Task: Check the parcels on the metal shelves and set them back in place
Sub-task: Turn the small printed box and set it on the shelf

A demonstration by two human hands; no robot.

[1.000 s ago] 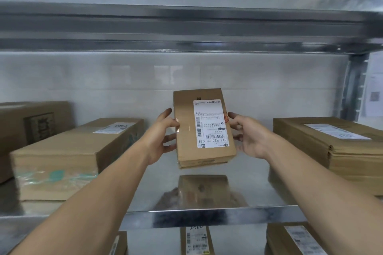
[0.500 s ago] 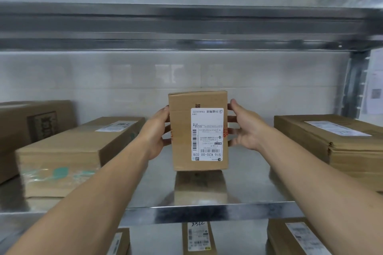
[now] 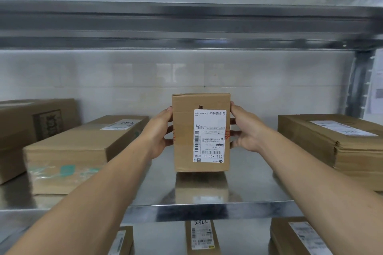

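Parcel (image 3: 201, 132) upright, long axis vertical, label upside-down, facing camera.

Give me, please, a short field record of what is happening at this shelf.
held parcel: small cardboard parcel, upright, label facing the camera, print upside down
contact: bottom edge meets the metal shelf, apparently resting
left hand: grips its left side
right hand: grips its right side
neighbours: long box to the left, flat box to the right, both apart
lower shelf: more labelled parcels
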